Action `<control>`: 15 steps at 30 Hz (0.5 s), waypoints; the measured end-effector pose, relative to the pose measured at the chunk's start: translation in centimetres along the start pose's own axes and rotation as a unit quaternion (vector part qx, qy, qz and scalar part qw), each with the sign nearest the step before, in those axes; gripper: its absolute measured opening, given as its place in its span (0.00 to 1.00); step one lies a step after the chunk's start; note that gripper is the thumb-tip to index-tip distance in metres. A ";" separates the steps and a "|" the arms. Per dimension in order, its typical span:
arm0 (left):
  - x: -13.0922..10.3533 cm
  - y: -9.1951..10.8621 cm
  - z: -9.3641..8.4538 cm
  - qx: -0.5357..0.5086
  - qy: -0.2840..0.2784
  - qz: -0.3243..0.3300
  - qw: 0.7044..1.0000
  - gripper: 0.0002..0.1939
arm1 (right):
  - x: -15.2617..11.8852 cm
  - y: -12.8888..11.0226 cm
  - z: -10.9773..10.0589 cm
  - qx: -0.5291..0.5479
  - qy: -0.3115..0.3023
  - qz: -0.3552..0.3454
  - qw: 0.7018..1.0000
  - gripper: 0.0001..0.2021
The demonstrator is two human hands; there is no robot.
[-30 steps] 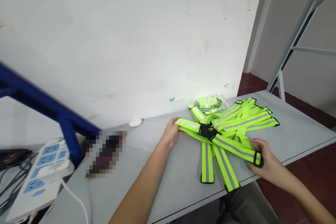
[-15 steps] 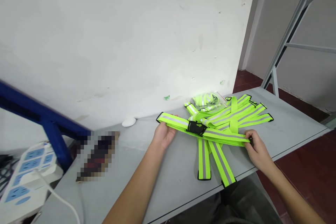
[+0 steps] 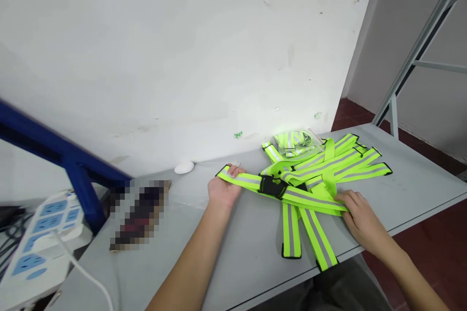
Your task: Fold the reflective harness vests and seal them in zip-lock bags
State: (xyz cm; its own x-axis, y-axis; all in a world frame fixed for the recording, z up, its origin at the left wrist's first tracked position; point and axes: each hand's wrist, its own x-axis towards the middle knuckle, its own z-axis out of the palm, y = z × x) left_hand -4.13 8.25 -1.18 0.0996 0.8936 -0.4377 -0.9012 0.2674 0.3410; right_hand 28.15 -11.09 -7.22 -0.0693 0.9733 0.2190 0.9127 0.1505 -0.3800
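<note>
On the grey table (image 3: 251,248), a pile of yellow-green straps (image 3: 339,163) lies at the right, with a clear bag (image 3: 295,143) at its far side. The folded strap (image 3: 310,198) stretches across the pile's near left side, between the hands. It should handle as light, soft and limp, hardly fragile; holding near both ends should keep its layers together. The left hand (image 3: 223,189) is closed around its left end; the right hand (image 3: 363,216) narrowly pinches its right end. The black buckle (image 3: 273,187) looks stiff. Half a second ago, the left fingers supported the strap from beneath; now they wrap over it.
</note>
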 end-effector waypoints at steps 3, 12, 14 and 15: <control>0.1 0.1 0.0 0.001 0.013 0.007 1.000 0.14 | 0.1 0.1 -0.4 -0.009 -0.014 -0.012 1.000 0.14; 0.7 0.2 -0.3 0.035 0.066 0.002 0.997 0.11 | -0.5 -0.4 -2.1 0.031 -0.003 -0.104 0.994 0.19; 0.5 -0.1 -0.3 0.031 0.076 0.009 0.997 0.11 | -0.6 -0.6 -2.0 0.027 0.006 -0.128 0.991 0.18; 0.3 -0.3 -0.3 0.028 0.080 0.011 0.996 0.10 | -0.7 -0.7 -2.0 0.029 0.009 -0.138 0.990 0.17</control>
State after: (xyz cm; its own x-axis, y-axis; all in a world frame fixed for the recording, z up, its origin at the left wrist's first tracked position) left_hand -3.98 8.30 -1.68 0.0072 0.8316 -0.5553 -0.8772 0.2718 0.3957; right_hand 28.39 -12.22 -5.35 -0.3042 0.8908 0.3374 0.8352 0.4198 -0.3552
